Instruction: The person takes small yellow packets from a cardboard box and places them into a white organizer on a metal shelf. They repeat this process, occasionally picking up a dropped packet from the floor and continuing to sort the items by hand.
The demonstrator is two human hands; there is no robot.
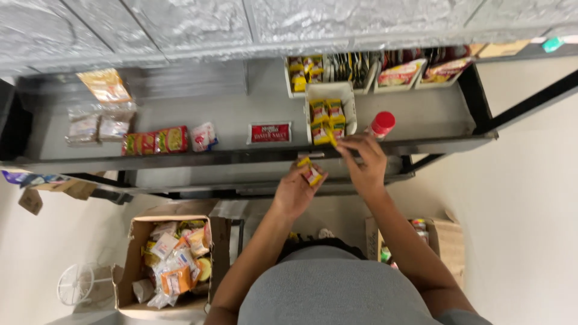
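A small yellow-and-red foil sachet (312,173) is pinched in the closed grip of the left hand (296,191), at 6 o'clock from the white rectangular plastic tray (349,99) on the grey metal shelf (241,114). Another yellow sachet (330,137) is clamped in the fingers of the right hand (366,162) at the tray's front edge, with a red-capped jar (382,124) at 1 o'clock from that hand.

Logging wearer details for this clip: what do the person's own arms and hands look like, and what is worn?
Both arms are bare up to the elbow, with no sleeves in view. The left hand and right hand wear no gloves; no rings, watch or bracelets are discernible. A grey ribbed garment covers the torso.
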